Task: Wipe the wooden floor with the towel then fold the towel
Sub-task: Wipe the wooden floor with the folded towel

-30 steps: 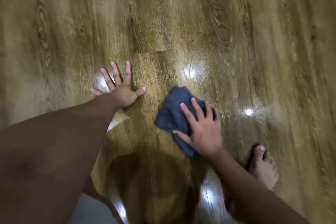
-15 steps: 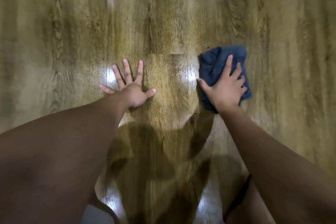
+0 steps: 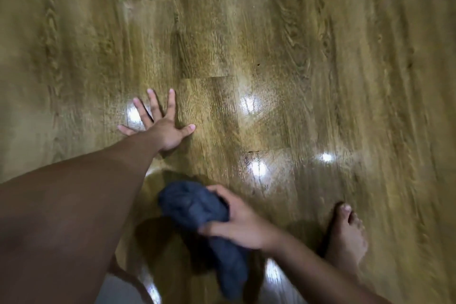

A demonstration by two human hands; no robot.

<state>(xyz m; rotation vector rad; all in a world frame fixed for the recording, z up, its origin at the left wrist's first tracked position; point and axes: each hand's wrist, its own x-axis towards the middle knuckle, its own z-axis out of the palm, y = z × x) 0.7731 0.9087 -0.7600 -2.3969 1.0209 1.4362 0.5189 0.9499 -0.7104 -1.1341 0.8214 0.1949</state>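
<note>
A dark blue towel (image 3: 197, 215), bunched up, sits low in the middle of the view, close to my body. My right hand (image 3: 237, 222) grips it from the right, thumb over the top and fingers underneath, and part of the cloth hangs down toward the bottom edge. Whether the towel touches the boards is unclear. My left hand (image 3: 160, 126) is pressed flat on the wooden floor (image 3: 283, 39) with its fingers spread, holding nothing, further away and to the left of the towel.
My bare right foot (image 3: 348, 237) stands on the boards at the lower right. Glossy patches with light reflections (image 3: 249, 103) show around the middle planks. A pale piece of my clothing (image 3: 116, 289) shows at the bottom edge.
My right hand has pulled the towel from the far right of the left hand back toward my body, and now grips it bunched instead of pressing it flat. The left hand stayed planted.
</note>
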